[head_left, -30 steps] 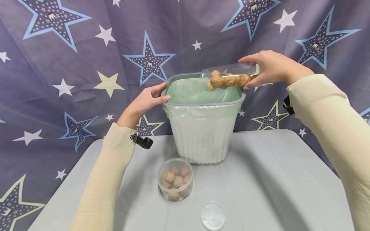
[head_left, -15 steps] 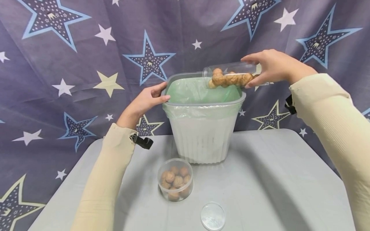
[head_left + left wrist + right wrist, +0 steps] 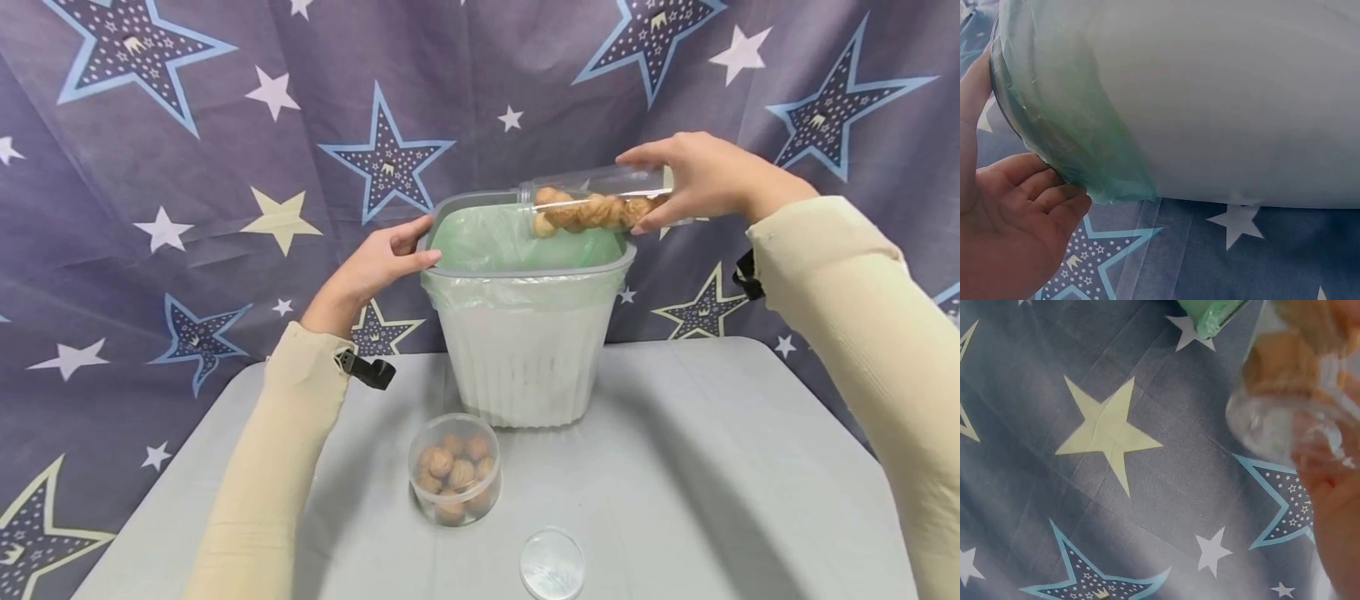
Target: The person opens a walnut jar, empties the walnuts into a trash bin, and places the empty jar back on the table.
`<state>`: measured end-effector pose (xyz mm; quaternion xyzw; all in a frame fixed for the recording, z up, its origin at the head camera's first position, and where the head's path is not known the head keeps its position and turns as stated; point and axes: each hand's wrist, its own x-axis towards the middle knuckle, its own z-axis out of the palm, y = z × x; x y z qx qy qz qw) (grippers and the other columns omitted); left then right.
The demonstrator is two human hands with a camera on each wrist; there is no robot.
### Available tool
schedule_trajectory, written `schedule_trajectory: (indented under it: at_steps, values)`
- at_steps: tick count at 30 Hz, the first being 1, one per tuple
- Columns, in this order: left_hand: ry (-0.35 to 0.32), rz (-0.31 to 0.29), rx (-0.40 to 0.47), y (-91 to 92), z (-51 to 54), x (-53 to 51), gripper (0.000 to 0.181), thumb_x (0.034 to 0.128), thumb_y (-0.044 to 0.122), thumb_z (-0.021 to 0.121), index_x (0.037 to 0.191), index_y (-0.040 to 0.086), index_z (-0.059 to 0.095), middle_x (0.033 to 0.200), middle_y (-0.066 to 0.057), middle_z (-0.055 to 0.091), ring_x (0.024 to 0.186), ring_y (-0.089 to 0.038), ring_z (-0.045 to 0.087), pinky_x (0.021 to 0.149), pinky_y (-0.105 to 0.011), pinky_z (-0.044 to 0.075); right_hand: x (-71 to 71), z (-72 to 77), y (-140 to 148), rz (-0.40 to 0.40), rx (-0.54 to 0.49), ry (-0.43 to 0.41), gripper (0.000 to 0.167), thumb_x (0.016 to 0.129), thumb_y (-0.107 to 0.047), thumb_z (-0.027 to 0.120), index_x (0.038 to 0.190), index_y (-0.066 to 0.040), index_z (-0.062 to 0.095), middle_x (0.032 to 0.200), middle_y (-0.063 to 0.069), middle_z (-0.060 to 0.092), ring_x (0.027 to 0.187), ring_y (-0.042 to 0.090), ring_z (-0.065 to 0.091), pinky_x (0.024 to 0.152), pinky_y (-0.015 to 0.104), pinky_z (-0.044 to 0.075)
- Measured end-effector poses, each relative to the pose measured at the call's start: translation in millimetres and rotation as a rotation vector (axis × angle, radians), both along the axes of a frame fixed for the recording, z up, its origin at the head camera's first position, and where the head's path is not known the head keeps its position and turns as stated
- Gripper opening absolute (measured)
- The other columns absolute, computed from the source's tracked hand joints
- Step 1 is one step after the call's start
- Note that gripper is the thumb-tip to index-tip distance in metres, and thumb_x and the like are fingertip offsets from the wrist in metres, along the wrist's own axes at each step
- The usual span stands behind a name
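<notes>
My right hand (image 3: 705, 179) grips a clear plastic jar (image 3: 600, 179) near its base. The jar lies almost level, its mouth pointing left over the bin and a little lower than its base. Brown lumpy pieces like walnuts (image 3: 596, 212) line its lower side, with a paler one (image 3: 543, 223) at the mouth. My left hand (image 3: 378, 258) holds the left rim of a white waste bin (image 3: 525, 350), thumb and fingers around the edge. A green bag (image 3: 1085, 119) lines the bin and folds over its rim. In the right wrist view, the jar's base is blurred.
A clear round tub (image 3: 455, 500) of walnuts stands in front of the bin on the grey table (image 3: 675, 500). A clear round lid (image 3: 552, 564) lies nearer, to its right. A star-patterned curtain (image 3: 480, 50) hangs behind the table.
The jar shifts slightly right, then back left and a little lower at the mouth. Pieces inside have slid nearer the mouth. The left hand and bin stay put.
</notes>
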<state>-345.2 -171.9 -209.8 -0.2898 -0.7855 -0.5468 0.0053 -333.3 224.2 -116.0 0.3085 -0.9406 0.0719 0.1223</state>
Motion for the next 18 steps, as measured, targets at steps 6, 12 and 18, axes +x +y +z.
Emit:
schedule_trajectory:
  at_steps: [6, 12, 18]
  values:
    - [0.003, 0.0, 0.001, -0.8, -0.1, 0.6, 0.068, 0.0879, 0.012, 0.064, 0.145, -0.003, 0.029, 0.151, -0.016, 0.028, 0.139, -0.025, 0.028, 0.113, -0.039, 0.024, 1.5, -1.3, -2.0, -0.009, -0.012, -0.027, 0.086, 0.067, -0.037, 0.084, 0.139, -0.007, 0.046, 0.122, 0.023, 0.057, 0.11, 0.035, 0.051, 0.092, 0.054, 0.041]
    - [0.011, -0.002, -0.01, -0.7, 1.4, 1.3, 0.068, 0.0883, 0.013, 0.064, 0.145, -0.002, 0.029, 0.152, -0.015, 0.028, 0.139, -0.026, 0.027, 0.113, -0.041, 0.024, 2.1, -2.1, -2.8, 0.014, -0.025, -0.013, 0.085, 0.066, -0.034, 0.085, 0.137, -0.006, 0.047, 0.124, 0.023, 0.057, 0.111, 0.036, 0.052, 0.094, 0.054, 0.04]
    - [0.0, -0.002, 0.005, 0.1, 0.6, 1.7, 0.068, 0.0881, 0.012, 0.063, 0.145, -0.002, 0.029, 0.152, -0.015, 0.028, 0.139, -0.024, 0.028, 0.113, -0.038, 0.025, 4.5, -1.9, -3.4, 0.015, -0.036, -0.022, 0.085, 0.066, -0.035, 0.085, 0.137, -0.007, 0.047, 0.124, 0.022, 0.058, 0.111, 0.035, 0.053, 0.094, 0.053, 0.041]
